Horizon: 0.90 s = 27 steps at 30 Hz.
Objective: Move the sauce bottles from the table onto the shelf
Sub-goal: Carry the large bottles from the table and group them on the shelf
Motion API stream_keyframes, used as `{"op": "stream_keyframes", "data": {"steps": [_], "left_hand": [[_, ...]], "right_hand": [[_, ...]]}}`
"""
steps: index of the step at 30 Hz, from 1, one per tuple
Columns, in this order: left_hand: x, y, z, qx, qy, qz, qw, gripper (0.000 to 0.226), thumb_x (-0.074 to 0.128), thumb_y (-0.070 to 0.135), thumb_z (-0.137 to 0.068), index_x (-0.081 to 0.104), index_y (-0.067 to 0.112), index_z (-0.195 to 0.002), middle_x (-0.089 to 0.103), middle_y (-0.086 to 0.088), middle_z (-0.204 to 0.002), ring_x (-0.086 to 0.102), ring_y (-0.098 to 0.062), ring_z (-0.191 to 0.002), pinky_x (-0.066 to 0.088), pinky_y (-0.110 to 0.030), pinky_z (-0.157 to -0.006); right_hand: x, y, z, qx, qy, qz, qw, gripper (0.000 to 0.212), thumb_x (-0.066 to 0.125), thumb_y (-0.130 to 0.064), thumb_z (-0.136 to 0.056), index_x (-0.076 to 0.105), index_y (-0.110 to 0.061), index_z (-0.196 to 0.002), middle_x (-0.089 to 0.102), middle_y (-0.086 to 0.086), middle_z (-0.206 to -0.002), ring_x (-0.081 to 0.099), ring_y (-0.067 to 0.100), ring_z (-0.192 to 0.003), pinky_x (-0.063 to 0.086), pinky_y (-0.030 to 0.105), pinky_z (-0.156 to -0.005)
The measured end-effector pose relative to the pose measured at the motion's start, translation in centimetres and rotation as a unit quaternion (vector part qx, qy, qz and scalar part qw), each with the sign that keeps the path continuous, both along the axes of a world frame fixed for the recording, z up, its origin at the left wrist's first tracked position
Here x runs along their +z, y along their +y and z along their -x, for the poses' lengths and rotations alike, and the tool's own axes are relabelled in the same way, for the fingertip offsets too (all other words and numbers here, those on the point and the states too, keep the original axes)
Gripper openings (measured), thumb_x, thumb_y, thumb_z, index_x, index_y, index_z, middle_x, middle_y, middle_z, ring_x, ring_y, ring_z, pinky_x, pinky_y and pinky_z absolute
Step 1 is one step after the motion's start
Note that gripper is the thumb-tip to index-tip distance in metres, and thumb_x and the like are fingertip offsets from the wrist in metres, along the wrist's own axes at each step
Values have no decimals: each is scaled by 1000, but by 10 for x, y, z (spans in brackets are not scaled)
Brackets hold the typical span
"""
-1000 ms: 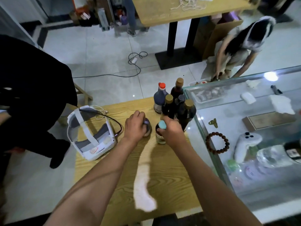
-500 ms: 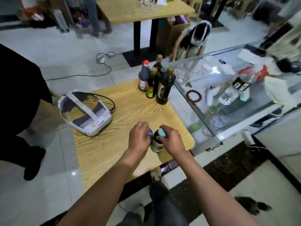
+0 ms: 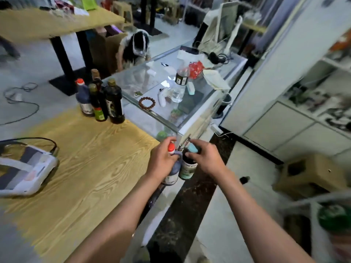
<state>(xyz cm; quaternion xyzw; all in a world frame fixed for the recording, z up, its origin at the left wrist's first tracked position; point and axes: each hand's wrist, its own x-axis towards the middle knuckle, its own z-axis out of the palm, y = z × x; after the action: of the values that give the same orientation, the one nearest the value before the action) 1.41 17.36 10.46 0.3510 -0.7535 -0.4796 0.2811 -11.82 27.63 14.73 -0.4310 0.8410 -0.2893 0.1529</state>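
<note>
Two sauce bottles (image 3: 187, 166), dark, red-capped, teal-capped

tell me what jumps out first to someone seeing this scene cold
Two bare hands in the lower centre each hold a sauce bottle past the wooden table's right edge: the left hand grips a red-capped bottle, the right hand a blue-capped jar. Four more dark bottles stand clustered at the table's far corner, beside a glass counter.
</note>
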Motion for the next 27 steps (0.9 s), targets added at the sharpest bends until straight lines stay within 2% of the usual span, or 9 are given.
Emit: {"op": "stream_keyframes", "data": {"steps": [1, 5, 10, 14, 17, 19, 20, 23, 27], "left_hand": [[7, 7, 16, -19, 12, 5, 1000, 54, 75, 5, -68, 60, 31, -113, 68, 5, -97, 62, -13, -86, 44, -17, -74], [39, 47, 82, -86, 46, 31, 995, 58, 76, 7, -68, 57, 34, -115, 69, 0, -97, 64, -18, -89, 53, -31, -81], [82, 119, 162, -129, 95, 61, 985, 57, 78, 11, -70, 59, 31, -119, 68, 8, -99, 62, -11, -90, 50, -24, -82], [110, 194, 221, -156, 133, 73, 976, 58, 80, 7, -66, 60, 27, -117, 69, 5, -101, 64, -12, -93, 52, -26, -85], [135, 259, 268, -198, 164, 66, 964, 60, 80, 3, -63, 60, 27, -114, 68, 6, -102, 64, -11, -94, 53, -30, -89], [150, 297, 298, -217, 189, 86, 954, 58, 81, 2, -62, 62, 24, -112, 67, 5, -104, 64, -12, -96, 54, -34, -89], [158, 319, 313, -227, 200, 99, 948, 56, 81, 2, -61, 63, 22, -110, 65, 6, -104, 63, -10, -95, 54, -32, -88], [184, 381, 355, -248, 237, 113, 933, 52, 83, 3, -62, 64, 19, -108, 64, 8, -102, 57, 0, -91, 48, -13, -82], [219, 454, 403, -265, 282, 132, 913, 50, 84, 7, -63, 64, 18, -108, 65, 7, -104, 59, -4, -93, 48, -13, -81]], "right_hand": [[8, 13, 11, -22, 11, 7, 1000, 52, 81, -22, -78, 65, -12, -127, 68, 7, -123, 62, 19, -116, 46, 28, -99], [37, 71, 57, -110, 29, 43, 993, 54, 82, -22, -78, 65, -11, -128, 67, 6, -126, 61, 18, -118, 41, 21, -95], [74, 164, 113, -236, 29, 116, 964, 49, 85, -23, -74, 67, -13, -119, 71, 1, -106, 65, 15, -98, 50, 25, -86], [106, 245, 153, -301, 13, 182, 936, 50, 88, -18, -71, 61, -13, -114, 67, 2, -102, 63, 13, -93, 53, 26, -84], [129, 315, 186, -323, 25, 207, 923, 46, 88, -17, -70, 63, -13, -108, 66, -3, -95, 62, 7, -86, 49, 8, -73], [142, 356, 205, -324, 39, 216, 920, 42, 89, -18, -70, 63, -16, -104, 65, -8, -90, 61, 3, -82, 45, 5, -68], [148, 379, 216, -328, 47, 225, 916, 41, 89, -19, -69, 64, -19, -102, 66, -9, -90, 62, 3, -82, 46, 7, -70], [168, 444, 245, -345, 76, 260, 899, 36, 89, -23, -69, 63, -25, -96, 67, -10, -88, 62, 2, -80, 50, 18, -74], [199, 520, 278, -364, 112, 288, 879, 33, 88, -25, -71, 66, -20, -94, 66, -11, -85, 58, -4, -73, 43, 8, -66]]}}
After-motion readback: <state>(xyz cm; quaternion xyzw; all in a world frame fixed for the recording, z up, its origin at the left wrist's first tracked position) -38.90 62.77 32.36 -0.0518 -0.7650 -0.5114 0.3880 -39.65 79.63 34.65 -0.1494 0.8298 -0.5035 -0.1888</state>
